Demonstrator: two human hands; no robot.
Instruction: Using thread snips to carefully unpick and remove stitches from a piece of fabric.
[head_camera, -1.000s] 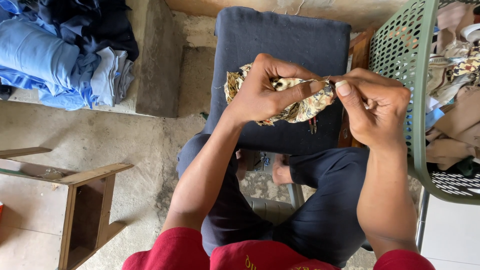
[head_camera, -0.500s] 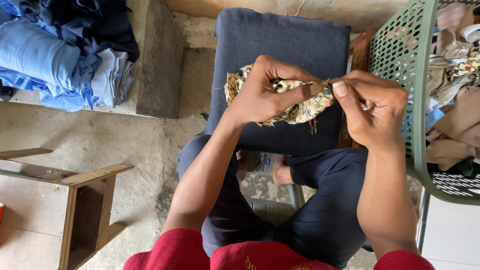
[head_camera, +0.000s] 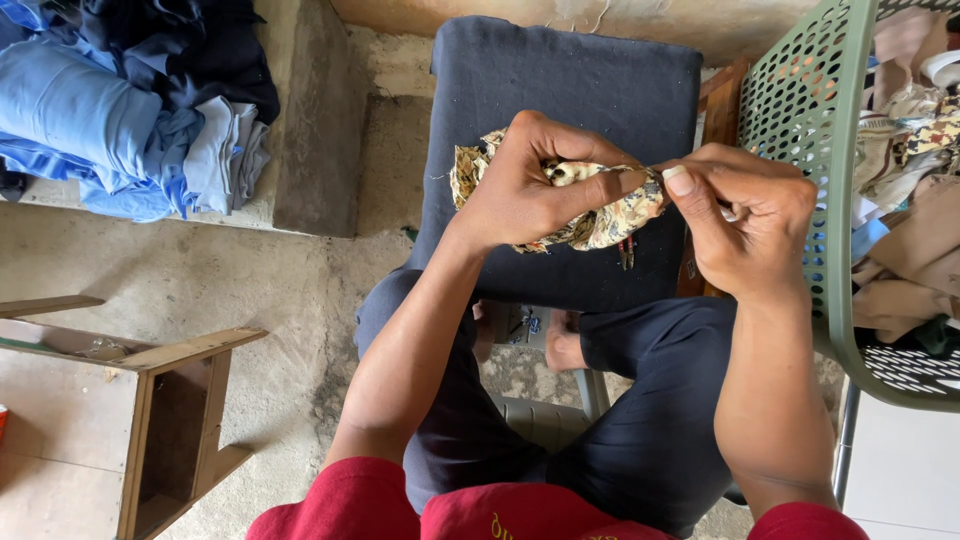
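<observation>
The left hand (head_camera: 525, 185) is closed around a bunched piece of patterned cloth (head_camera: 600, 215), cream and brown in print, held above a dark blue cushion (head_camera: 570, 90) in front of the seated person's knees. The right hand (head_camera: 745, 225) is pinched shut at the cloth's right end, thumb and forefinger pressed together on what appears to be a thin thread or needle; it is too fine to identify with certainty. A small red-handled tool (head_camera: 627, 252), possibly snips, lies on the cushion just below the cloth. A green perforated basket (head_camera: 815, 120) holding more fabric stands at the right, and folded blue garments (head_camera: 110, 120) are stacked on a ledge at upper left, well apart from the work. A wooden stool frame (head_camera: 170, 420) sits at lower left. In judgement, the step is hand stitching or picking at a seam, and it is done well by keeping the left grip firm near the working point so the cloth stays taut, and drawing the right pinch straight and steadily, without jerking, to avoid puckering the fabric.
</observation>
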